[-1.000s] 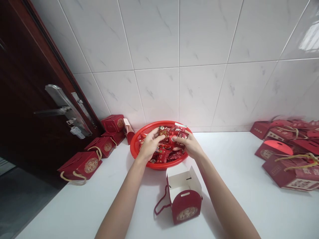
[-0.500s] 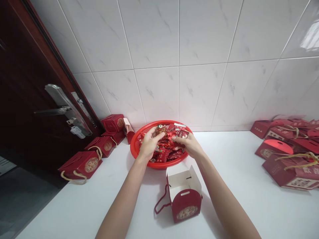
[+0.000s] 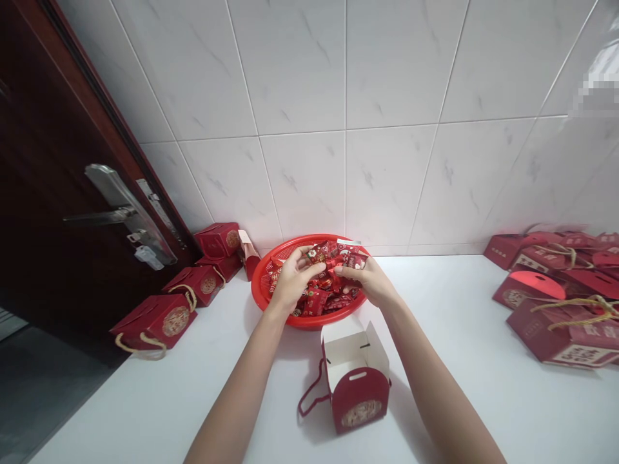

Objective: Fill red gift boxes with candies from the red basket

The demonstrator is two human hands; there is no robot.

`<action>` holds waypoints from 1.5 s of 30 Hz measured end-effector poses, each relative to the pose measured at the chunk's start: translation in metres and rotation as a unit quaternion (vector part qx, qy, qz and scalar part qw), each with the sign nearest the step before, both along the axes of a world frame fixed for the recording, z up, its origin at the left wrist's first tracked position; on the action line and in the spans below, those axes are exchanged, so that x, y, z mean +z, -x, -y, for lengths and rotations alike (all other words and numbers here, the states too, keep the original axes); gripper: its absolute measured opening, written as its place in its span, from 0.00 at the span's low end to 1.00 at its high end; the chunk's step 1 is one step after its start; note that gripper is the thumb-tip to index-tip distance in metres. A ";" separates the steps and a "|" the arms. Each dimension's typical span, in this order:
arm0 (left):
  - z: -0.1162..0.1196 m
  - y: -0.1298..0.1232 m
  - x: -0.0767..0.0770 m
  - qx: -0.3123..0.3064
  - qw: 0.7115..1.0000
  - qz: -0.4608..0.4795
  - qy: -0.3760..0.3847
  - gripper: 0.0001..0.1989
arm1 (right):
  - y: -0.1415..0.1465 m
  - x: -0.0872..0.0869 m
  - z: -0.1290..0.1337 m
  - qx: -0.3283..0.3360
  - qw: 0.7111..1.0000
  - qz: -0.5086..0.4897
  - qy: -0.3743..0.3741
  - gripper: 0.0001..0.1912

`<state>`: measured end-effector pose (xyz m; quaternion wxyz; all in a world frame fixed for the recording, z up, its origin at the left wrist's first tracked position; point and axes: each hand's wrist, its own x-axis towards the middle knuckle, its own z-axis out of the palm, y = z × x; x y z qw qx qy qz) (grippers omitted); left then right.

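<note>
Wrapped red candies (image 3: 317, 301) lie in a round red plastic basket (image 3: 262, 293) by the wall. Over its left part my left hand (image 3: 294, 277) is closed on a red candy packet (image 3: 318, 252), thumb pointing inward. My right hand (image 3: 370, 280), on the basket's right side, grips red candy packets (image 3: 351, 256), one with a white edge. Between the two thumbs more red wrappers show; which hand holds them I cannot tell. Nearer me stands an open dark red gift box (image 3: 360, 399) with a white inside and a cord handle (image 3: 309, 396) hanging at its left.
Closed red boxes with rope handles (image 3: 157, 322) line the left side by a dark door (image 3: 48, 161). More red boxes (image 3: 565, 328) are heaped at the right. A tiled wall (image 3: 309, 187) runs behind the white tabletop (image 3: 435, 309).
My left hand has shifted slightly right, and the packet in it has tilted toward the middle. My right hand stays nearly in place, still gripping packets. The open box has not moved.
</note>
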<state>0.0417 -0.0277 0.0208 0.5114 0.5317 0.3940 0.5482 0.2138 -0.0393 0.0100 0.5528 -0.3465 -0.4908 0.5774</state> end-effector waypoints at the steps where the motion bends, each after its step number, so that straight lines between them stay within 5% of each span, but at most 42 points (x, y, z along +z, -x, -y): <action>1: 0.001 0.000 0.002 -0.005 1.000 -0.008 -0.003 0.28 | -0.002 0.002 0.001 -0.001 1.000 0.007 -0.002 0.24; 6: 0.012 0.011 0.017 -0.028 0.991 -0.111 -0.075 0.22 | -0.017 0.017 0.012 0.041 0.996 0.069 -0.036 0.23; 9: 0.028 0.025 0.031 -0.103 0.965 -0.220 -0.096 0.18 | -0.032 0.029 0.026 0.073 0.987 0.125 -0.075 0.22; 16: 0.060 0.034 0.048 -0.293 0.804 -0.513 -0.070 0.15 | -0.056 0.050 0.055 0.169 0.927 0.307 -0.135 0.17; 21: 0.062 0.023 0.041 -0.351 0.750 -0.560 -0.015 0.12 | -0.051 0.056 0.064 0.199 0.859 0.437 -0.176 0.12; 25: 0.064 0.025 0.038 -0.339 0.744 -0.575 -0.034 0.10 | -0.041 0.059 0.072 0.210 0.792 0.552 -0.154 0.13; 29: 0.067 0.027 0.039 -0.336 0.746 -0.573 -0.050 0.07 | -0.030 0.060 0.081 0.224 0.759 0.589 -0.163 0.14; 39: 0.077 0.029 0.046 -0.312 0.722 -0.615 -0.050 0.11 | -0.022 0.063 0.084 0.236 0.780 0.540 -0.212 0.17; 45: 0.075 0.034 0.052 -0.338 0.711 -0.614 -0.056 0.13 | -0.014 0.060 0.086 0.268 0.765 0.538 -0.232 0.21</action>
